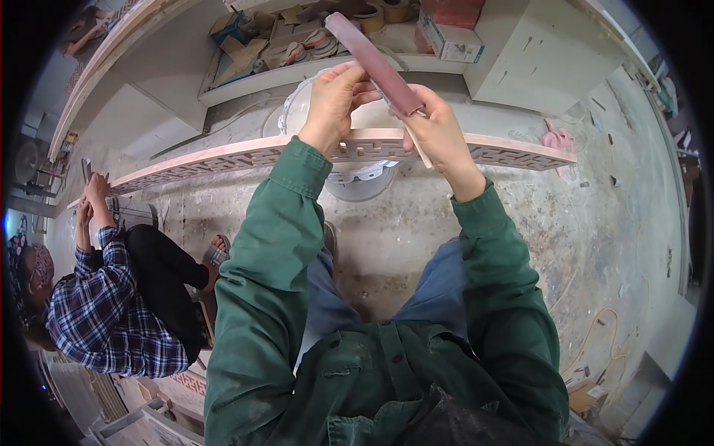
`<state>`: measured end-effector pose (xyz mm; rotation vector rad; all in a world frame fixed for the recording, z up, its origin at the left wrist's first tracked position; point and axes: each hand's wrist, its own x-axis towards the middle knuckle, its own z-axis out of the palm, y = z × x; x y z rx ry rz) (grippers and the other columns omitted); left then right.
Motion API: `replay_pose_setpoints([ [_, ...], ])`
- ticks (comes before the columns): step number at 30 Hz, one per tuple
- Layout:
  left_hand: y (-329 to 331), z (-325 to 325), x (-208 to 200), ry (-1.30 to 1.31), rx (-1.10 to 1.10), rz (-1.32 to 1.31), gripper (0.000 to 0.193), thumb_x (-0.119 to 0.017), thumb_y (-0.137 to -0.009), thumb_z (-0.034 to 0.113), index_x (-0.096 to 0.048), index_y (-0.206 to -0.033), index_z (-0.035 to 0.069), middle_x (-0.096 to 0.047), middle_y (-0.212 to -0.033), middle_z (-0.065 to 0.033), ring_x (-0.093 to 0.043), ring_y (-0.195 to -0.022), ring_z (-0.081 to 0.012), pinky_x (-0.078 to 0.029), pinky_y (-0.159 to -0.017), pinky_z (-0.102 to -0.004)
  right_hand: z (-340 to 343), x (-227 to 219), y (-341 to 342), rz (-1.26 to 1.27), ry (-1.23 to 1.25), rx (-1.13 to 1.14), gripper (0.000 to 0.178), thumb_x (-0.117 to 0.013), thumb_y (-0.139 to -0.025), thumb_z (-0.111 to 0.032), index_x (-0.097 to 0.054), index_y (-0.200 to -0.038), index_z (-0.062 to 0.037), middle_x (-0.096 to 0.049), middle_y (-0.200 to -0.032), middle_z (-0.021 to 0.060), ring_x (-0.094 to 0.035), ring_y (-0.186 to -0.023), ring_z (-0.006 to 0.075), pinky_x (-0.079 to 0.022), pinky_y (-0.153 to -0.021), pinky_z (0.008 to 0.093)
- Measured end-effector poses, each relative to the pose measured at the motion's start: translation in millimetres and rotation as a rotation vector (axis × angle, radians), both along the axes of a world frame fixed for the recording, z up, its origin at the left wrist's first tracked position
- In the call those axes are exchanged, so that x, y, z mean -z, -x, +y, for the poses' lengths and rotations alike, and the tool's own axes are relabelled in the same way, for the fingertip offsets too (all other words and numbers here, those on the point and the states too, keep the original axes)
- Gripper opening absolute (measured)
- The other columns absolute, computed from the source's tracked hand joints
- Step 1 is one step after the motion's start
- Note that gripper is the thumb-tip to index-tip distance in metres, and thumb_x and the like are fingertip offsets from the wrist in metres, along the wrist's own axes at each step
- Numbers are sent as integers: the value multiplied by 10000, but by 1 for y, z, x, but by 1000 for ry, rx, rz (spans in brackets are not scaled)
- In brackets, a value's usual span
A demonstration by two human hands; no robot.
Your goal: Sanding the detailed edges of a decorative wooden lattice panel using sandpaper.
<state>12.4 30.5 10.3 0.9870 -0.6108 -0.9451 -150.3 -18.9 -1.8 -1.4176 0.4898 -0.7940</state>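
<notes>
The left hand (332, 104) and right hand (440, 141) are bare. Just behind the left hand, its wrist is circled by the stitched cuff (301, 169) of a dark green sleeve (260, 290); the right wrist is circled by a matching cuff (476, 213). Farther back from both hands, the sleeves are deeply creased. Well behind the hands, the green jacket (379, 379) is marked by a ragged-edged pocket flap (341, 362). Between sleeves and behind the hands, blue jeans (435, 286) are worn, with a dark shoe (329, 238) partly shown.
</notes>
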Motion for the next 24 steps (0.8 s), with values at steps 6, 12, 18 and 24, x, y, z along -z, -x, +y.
replay_pose_setpoints([
  [6, 0, 0, -5, 22, 96, 19, 215, -593, -887, 139, -625, -1027, -21, -663, -930, -87, -649, -830, -167, -575, -734, -269, -9, 0, 5, -24, -47, -119, 287, -557, -915, -132, -526, -1180, -28, -620, -827, 64, -473, -431, 59, -365, -389, 180],
  [12, -17, 5, -8, 50, 227, 73, 252, -566, -925, 149, -592, -1107, -23, -654, -987, -96, -654, -889, -172, -579, -762, -268, -14, -7, 11, -106, -225, -296, 288, -545, -933, -144, -517, -1196, -30, -625, -808, 76, -478, -398, 80, -355, -352, 203],
  [18, -21, 1, -2, 38, 261, 11, 192, -576, -911, 145, -611, -1032, -1, -661, -924, -76, -649, -790, -127, -555, -643, -230, -21, -4, 12, -192, -517, -514, 290, -490, -947, -104, -505, -1226, -30, -613, -787, 74, -499, -394, 95, -370, -343, 210],
  [24, -21, -12, 18, -51, 156, 31, 145, -591, -874, 125, -635, -939, 4, -664, -847, -66, -617, -684, -103, -474, -511, -196, -7, 0, 3, 175, 13, -94, 317, -454, -888, -39, -537, -1193, -23, -619, -905, 77, -557, -482, 102, -402, -388, 223],
])
